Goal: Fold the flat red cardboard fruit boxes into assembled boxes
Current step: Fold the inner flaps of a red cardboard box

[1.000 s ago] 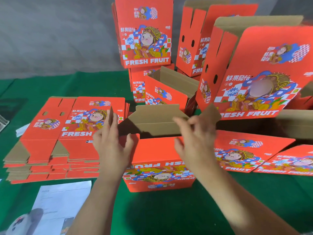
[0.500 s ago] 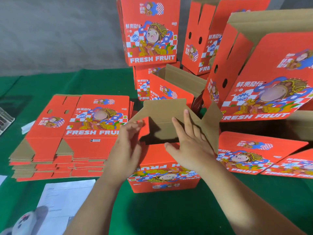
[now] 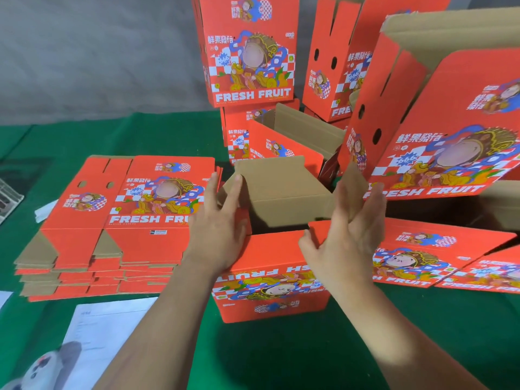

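One red box (image 3: 270, 277) upside down at middle of green table (image 3: 295, 356), bottom flaps up. My left hand (image 3: 218, 220): fingers straight, pressing left side flap (image 3: 228, 192). My right hand (image 3: 347, 237): fingers spread against right flap (image 3: 353, 181), thumb touching near flap (image 3: 318, 229). One stack of flat boxes (image 3: 118, 220) toward left edge. At least five assembled boxes (image 3: 250, 49) piled along far edge. One paper sheet (image 3: 109, 333) at near-left corner.

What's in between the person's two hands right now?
In the head view, the open top of the box being folded lies between the left hand and right hand: its brown back flap stands up there.
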Motion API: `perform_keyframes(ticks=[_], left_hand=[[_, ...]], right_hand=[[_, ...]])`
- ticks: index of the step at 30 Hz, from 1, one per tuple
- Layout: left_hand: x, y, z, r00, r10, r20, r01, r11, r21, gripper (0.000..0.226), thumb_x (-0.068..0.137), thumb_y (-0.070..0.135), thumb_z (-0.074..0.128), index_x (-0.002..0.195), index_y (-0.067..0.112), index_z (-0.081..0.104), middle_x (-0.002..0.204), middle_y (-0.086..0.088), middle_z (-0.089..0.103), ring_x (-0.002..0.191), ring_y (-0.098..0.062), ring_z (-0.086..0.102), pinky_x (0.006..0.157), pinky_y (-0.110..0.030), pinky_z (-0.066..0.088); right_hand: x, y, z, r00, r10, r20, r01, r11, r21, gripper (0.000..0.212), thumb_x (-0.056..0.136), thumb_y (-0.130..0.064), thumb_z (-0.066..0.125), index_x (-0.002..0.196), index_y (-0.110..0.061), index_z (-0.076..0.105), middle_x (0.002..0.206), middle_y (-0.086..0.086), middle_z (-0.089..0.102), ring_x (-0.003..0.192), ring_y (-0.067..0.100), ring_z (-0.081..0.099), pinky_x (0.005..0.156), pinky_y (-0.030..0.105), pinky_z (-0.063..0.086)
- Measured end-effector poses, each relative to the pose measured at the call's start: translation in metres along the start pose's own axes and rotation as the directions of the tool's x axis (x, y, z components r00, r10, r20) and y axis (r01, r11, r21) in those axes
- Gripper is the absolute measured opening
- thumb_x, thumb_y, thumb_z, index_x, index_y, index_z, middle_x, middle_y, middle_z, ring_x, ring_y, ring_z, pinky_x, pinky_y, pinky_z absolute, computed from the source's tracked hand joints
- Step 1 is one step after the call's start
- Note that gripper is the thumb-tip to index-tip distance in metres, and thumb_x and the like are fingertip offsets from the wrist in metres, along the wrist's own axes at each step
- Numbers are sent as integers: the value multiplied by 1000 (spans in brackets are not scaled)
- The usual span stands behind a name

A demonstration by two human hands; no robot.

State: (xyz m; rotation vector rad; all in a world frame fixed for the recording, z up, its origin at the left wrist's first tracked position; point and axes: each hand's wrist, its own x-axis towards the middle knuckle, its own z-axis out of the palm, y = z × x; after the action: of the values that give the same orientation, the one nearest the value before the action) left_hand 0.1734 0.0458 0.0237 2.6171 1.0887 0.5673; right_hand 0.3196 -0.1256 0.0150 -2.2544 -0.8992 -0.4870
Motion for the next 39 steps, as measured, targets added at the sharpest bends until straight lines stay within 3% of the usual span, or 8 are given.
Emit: perform_keyframes(ticks=[9,14,20,25,28,31,34,39], left_hand=[[0,-3,-3,994,-111,-12,99,927,-360,49,93,42,51,138,23,42,127,-1,55,125,-31,52,106,-50,39],[-8,-6,-3,966,-258,30,252,902,-350,50,92,80,29,116,47,59,118,17,57,125,-19,34,111,-45,17],[1,-3,-3,949,-223,222,263,949,-173,83,82,68,72,153,38,42,157,-8,29,146,-34,36,117,-54,34],[3,9,3,923,-288,256,269,957,108,79,85,70,68,145,29,36,142,-10,35,133,-40,40,98,-53,47],[5,-1,1,965,-170,200,202,968,-152,79,86,69,67,147,25,43,141,-11,43,132,-38,46,112,-50,42],[2,-11,-11,880,-412,234,449,568,-690,81,81,75,56,146,27,50,142,-11,56,132,-33,55,114,-53,42],[-14,-7,-20,711,-485,509,657,201,-727,85,90,85,33,150,28,54,140,-14,62,128,-35,60,113,-58,45],[-27,18,-28,771,-602,210,411,218,-885,21,105,38,52,107,19,60,83,4,60,78,-18,55,59,-18,49]], right_hand=[[-5,17,4,976,-194,99,180,974,140,31,86,-31,55,116,-25,50,121,6,72,103,35,64,92,45,49],[7,15,-1,985,-45,168,3,971,241,24,95,-52,46,89,-30,37,71,-10,55,70,27,57,63,37,37],[36,9,4,874,-43,485,114,986,-118,102,78,-67,74,160,-27,29,142,7,44,125,36,44,106,45,35],[34,-2,17,849,124,513,17,965,-262,108,74,-77,71,159,-37,18,151,7,27,131,39,39,108,49,40],[38,-1,16,808,191,557,-94,976,-198,102,81,-85,53,161,-37,11,166,10,14,142,41,39,108,51,42],[40,3,10,789,203,580,-229,973,-28,88,86,-82,44,158,-37,22,164,5,27,145,36,39,113,51,38],[41,3,-4,806,225,548,-371,913,171,64,93,-68,52,148,-34,44,142,8,46,140,32,44,112,43,36],[50,-6,-23,924,247,291,-338,883,324,56,91,-61,58,135,-25,59,121,2,41,121,22,49,110,36,39]])
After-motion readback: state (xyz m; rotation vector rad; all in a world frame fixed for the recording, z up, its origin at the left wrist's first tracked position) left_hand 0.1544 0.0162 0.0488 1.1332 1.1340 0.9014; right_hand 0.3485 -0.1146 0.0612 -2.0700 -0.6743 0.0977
